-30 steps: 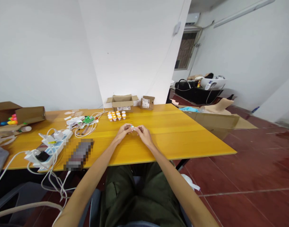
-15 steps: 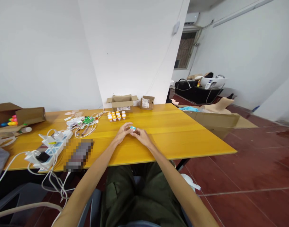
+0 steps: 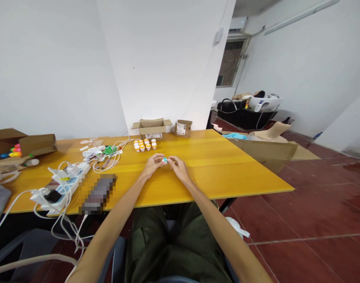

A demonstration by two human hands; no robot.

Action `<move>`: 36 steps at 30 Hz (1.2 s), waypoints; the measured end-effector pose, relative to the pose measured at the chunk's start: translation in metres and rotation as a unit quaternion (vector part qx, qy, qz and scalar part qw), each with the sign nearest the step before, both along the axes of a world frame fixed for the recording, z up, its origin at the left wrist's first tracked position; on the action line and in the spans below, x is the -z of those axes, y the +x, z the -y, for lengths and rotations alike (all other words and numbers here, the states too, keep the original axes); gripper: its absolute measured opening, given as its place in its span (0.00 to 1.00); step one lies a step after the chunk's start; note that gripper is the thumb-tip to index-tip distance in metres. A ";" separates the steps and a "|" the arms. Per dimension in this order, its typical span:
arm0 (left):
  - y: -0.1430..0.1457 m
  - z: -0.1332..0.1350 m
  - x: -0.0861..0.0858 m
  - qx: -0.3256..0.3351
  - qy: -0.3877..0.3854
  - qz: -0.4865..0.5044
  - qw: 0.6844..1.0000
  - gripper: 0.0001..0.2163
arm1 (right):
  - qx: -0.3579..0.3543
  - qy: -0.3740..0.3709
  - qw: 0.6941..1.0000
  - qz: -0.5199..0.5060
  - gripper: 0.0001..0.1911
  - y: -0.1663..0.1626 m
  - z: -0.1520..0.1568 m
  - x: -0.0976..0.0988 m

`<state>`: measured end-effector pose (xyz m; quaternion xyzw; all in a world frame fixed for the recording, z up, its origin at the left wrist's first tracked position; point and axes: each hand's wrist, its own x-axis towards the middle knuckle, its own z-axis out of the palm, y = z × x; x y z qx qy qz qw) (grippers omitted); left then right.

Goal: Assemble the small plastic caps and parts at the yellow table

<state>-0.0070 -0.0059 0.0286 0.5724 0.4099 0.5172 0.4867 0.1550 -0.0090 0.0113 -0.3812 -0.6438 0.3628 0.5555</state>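
Note:
Between my two hands, just above the yellow table [image 3: 227, 173], is a small teal-and-white object [image 3: 165, 160]; its kind is too small to make out. My left hand [image 3: 152, 165] pinches it from the left with thumb and fingers. From the other side, the fingertips of my right hand [image 3: 178, 168] close on it and cover part of it. Beyond my left hand stand several small white-and-orange containers [image 3: 145, 145] in a tight group.
Behind the containers is an open cardboard box [image 3: 152, 129], with a smaller box [image 3: 183, 128] beside it. To the left lie a phone [image 3: 99, 193], a power strip [image 3: 69, 186] with tangled cables, and small clutter. A carton [image 3: 38, 146] holds colourful items.
The teal-and-white object has turned slightly between my fingers, showing less of its face. My right fingers have shifted around it. Both arms stay almost in place.

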 end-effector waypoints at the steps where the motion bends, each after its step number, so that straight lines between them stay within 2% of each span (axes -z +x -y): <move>1: 0.001 0.000 0.000 0.002 0.010 -0.011 1.000 0.23 | -0.013 -0.008 1.000 0.002 0.18 0.000 0.000 0.000; 5: 0.002 -0.002 0.000 -0.003 0.046 -0.061 0.997 0.18 | -0.039 -0.042 0.998 0.005 0.16 0.002 0.000 0.000; 11: 0.003 -0.002 0.001 0.003 0.075 -0.105 0.992 0.16 | -0.030 -0.063 0.997 -0.014 0.16 0.002 -0.002 0.005; 18: 0.003 -0.001 0.001 0.012 0.090 -0.114 0.989 0.16 | -0.031 -0.057 0.997 -0.029 0.18 0.000 -0.003 0.008; 26: 0.003 -0.001 0.004 0.016 0.079 -0.107 0.991 0.16 | -0.028 -0.065 0.998 0.006 0.20 0.001 -0.005 0.008; 36: 0.003 -0.004 0.008 0.019 0.075 -0.100 0.992 0.16 | 0.034 0.000 0.994 0.104 0.25 0.005 -0.005 0.004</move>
